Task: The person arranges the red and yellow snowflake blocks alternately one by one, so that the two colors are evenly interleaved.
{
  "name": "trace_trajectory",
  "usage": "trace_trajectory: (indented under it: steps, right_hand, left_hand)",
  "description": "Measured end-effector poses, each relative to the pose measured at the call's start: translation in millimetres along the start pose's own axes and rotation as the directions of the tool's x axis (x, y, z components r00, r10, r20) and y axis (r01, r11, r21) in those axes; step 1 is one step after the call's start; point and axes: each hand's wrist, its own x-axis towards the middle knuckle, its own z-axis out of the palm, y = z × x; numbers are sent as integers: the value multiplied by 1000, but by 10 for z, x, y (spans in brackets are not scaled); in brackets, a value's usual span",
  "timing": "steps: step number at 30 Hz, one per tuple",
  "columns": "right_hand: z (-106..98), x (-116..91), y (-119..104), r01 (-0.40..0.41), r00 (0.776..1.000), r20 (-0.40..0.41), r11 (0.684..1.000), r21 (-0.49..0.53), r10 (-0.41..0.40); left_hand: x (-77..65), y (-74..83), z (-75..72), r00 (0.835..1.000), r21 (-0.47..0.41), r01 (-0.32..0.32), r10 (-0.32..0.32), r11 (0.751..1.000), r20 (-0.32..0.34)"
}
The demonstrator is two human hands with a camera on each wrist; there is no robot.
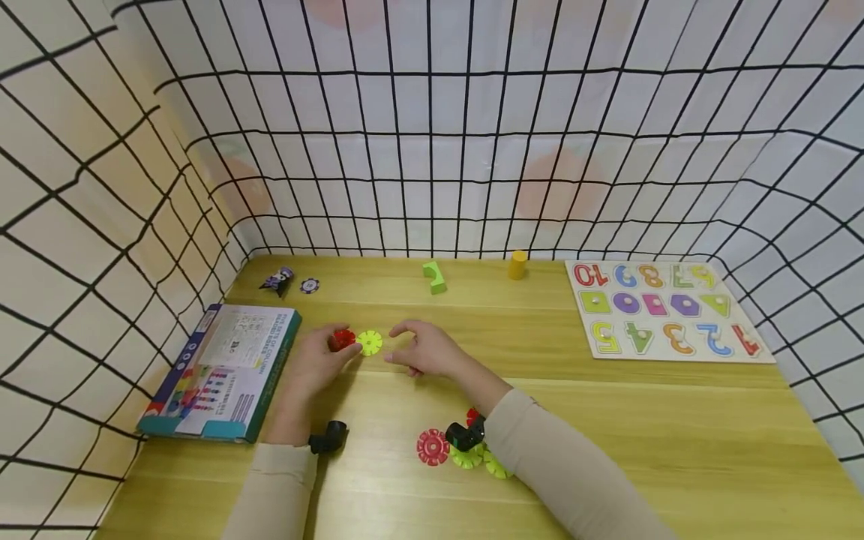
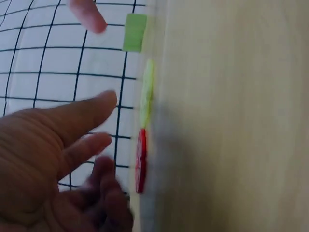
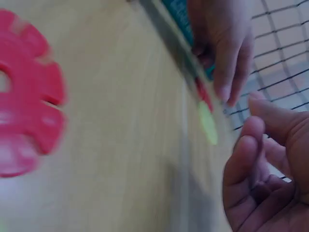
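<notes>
A red notched disc (image 1: 343,339) and a yellow-green notched disc (image 1: 369,343) lie edge to edge on the table. My left hand (image 1: 319,361) hovers over the red disc, fingers loosely bent, hiding part of it in the head view. In the left wrist view a gap shows between that hand (image 2: 63,159) and the red disc (image 2: 140,162). To the right of the yellow-green disc is my right hand (image 1: 428,349), thumb and fingers bent with nothing visible between them. Closer to me lie another red disc (image 1: 433,448) and several more discs, partly covered by the right wrist's camera and sleeve.
A boxed toy set (image 1: 229,367) lies on the left. Along the back are a small figure (image 1: 277,280), a round chip (image 1: 310,286), a green block (image 1: 435,277) and a yellow cylinder (image 1: 517,265). On the right lies a number puzzle board (image 1: 664,350). Black-grid netting (image 1: 466,135) borders the table.
</notes>
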Motion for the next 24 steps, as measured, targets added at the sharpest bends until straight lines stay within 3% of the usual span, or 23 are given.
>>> trace_trajectory:
  steps: [4,7,10,13,18,24]
  right_hand:
    - [-44,-334,36,33,999,39,992,-124,-28]
    - [-5,-617,96,36,998,60,975,-221,-23]
    - [63,-875,161,41,997,82,952,-303,-17]
    - [118,-1066,212,44,996,87,936,-350,-14]
    - [168,-1225,268,60,997,72,917,-395,-34]
    - [197,-1258,313,69,997,49,893,-444,-52]
  left_hand:
    - [4,63,91,997,-72,-10,16,997,80]
    - [-1,82,157,990,-174,8,17,985,139]
    - [-9,75,210,985,-248,32,11,968,171]
    - [-12,57,247,983,-267,56,-6,962,186]
    - [-2,47,274,983,-251,93,-48,963,179]
    - [7,69,284,984,-229,107,-70,967,165]
